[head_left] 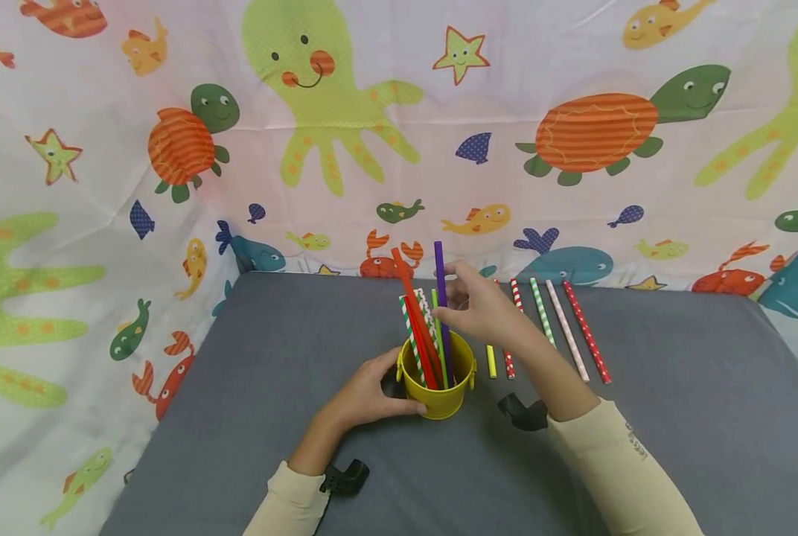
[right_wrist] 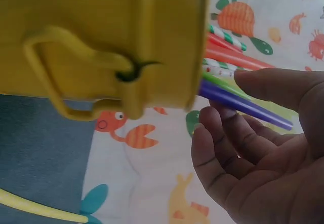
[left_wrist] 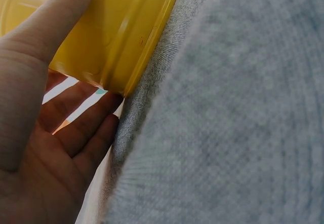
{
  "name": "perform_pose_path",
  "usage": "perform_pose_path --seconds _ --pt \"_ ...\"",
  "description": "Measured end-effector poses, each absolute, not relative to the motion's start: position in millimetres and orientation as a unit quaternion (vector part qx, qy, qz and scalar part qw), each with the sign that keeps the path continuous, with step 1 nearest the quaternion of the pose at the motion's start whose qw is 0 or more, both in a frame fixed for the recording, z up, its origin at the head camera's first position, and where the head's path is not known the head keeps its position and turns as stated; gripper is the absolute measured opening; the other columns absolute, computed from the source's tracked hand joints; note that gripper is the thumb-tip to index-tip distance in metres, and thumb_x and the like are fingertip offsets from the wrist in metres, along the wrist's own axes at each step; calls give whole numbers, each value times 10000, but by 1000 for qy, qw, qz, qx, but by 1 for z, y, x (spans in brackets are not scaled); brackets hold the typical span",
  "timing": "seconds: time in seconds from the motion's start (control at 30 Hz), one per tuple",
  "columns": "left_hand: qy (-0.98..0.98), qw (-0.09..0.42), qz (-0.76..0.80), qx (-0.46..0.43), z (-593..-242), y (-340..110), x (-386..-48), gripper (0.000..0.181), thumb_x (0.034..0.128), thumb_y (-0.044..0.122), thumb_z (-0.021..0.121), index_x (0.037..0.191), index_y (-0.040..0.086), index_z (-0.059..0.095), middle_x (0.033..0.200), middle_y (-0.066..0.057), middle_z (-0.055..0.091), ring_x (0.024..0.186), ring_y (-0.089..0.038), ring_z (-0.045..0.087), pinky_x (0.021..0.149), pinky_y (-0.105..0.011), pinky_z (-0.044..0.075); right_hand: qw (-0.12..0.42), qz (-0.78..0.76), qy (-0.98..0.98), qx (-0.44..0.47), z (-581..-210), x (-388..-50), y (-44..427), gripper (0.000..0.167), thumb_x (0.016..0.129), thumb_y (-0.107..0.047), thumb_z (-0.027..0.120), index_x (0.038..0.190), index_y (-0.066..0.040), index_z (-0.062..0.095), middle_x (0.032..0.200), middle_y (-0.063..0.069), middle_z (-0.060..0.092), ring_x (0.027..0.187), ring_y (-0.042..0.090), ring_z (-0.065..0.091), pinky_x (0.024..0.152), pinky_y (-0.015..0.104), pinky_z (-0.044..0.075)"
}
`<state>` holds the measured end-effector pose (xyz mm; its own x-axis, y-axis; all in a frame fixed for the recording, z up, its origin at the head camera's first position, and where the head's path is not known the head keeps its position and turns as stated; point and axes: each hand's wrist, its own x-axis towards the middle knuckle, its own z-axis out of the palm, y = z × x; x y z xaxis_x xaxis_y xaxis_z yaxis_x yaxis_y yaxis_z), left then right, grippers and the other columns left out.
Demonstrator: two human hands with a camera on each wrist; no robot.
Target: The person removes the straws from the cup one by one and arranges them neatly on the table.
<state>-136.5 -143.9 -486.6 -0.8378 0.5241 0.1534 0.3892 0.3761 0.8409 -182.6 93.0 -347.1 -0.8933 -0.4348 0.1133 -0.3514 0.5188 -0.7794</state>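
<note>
A small yellow bucket (head_left: 443, 402) stands on the grey cloth, holding several upright straws. My left hand (head_left: 371, 393) grips its left side, with the thumb on the front wall and the other fingers behind, as the left wrist view shows. Among the straws are a purple straw (head_left: 441, 279), red straws (head_left: 414, 313), a green straw (head_left: 439, 335) and striped or spotted paper ones. My right hand (head_left: 482, 305) is at the purple straw, its thumb and bent fingers on either side. In the right wrist view, a gap shows between thumb and purple straw.
Right of the bucket, a row of straws lies on the cloth (head_left: 674, 417): a yellow straw (head_left: 491, 361), a red striped straw (head_left: 509, 365), a green striped straw (head_left: 542, 309), a pale pink straw (head_left: 566, 331) and a red dotted straw (head_left: 586, 331). A sea-animal curtain (head_left: 399, 59) hangs behind.
</note>
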Motion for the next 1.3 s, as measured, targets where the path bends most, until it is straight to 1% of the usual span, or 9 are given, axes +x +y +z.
perform_pose_path --seconds 0.1,0.23,0.33,0.53,0.73,0.9,1.03,1.13,1.3 --pt "826 71 487 275 -487 -144 -136 861 749 398 900 1476 301 449 1373 140 552 1246 -86 517 1091 -404 388 49 -430 875 -219 -353 -178 96 518 896 -64 752 1335 -30 479 918 52 662 854 225 613 803 403 562" --pt "826 72 487 277 -487 -144 -136 878 754 409 894 1492 302 431 1396 140 537 1262 -84 508 1095 -395 385 23 -415 881 -226 -360 -165 99 407 899 -39 740 1241 -40 520 918 35 640 834 203 604 758 375 554" --pt "823 67 489 280 -486 -145 -136 878 755 394 896 1493 292 432 1393 128 544 1257 -94 514 1094 -399 386 6 -407 880 -244 -363 -156 98 362 892 -32 744 1186 -47 534 913 15 644 824 186 613 733 360 548" --pt "825 68 486 280 -486 -146 -136 854 763 384 892 1483 299 440 1367 140 557 1235 -85 525 1091 -394 388 -9 -378 894 -243 -368 -149 87 377 875 -99 780 1170 -39 553 894 2 667 784 171 610 659 324 545" --pt "825 77 487 276 -487 -145 -136 853 770 387 886 1487 306 430 1367 145 557 1241 -78 520 1092 -384 389 -44 -324 921 -211 -372 -143 74 336 855 -159 813 1092 -51 600 873 27 685 794 200 615 618 306 545" --pt "827 65 482 283 -488 -145 -137 854 766 389 889 1484 300 436 1364 129 560 1241 -87 522 1086 -396 397 -71 -275 938 -198 -374 -136 67 324 835 -191 841 1040 -63 625 847 51 678 735 178 550 566 271 512" --pt "827 60 479 288 -488 -145 -138 841 767 397 886 1476 291 446 1345 118 571 1218 -94 535 1081 -401 401 -88 -244 945 -200 -375 -133 64 314 819 -215 856 1014 -56 667 811 40 681 703 167 499 601 289 463" --pt "830 60 475 286 -489 -146 -138 829 761 399 890 1461 289 460 1325 124 578 1200 -87 541 1076 -393 405 -99 -228 945 -211 -377 -133 63 274 816 -218 856 977 -56 704 771 16 679 682 162 466 620 309 418" --pt "829 61 475 289 -489 -145 -138 830 764 393 890 1462 285 456 1352 129 561 1228 -81 527 1093 -382 388 -122 -205 942 -237 -383 -133 64 193 817 -205 839 888 -68 723 669 -34 611 635 152 409 613 314 373"
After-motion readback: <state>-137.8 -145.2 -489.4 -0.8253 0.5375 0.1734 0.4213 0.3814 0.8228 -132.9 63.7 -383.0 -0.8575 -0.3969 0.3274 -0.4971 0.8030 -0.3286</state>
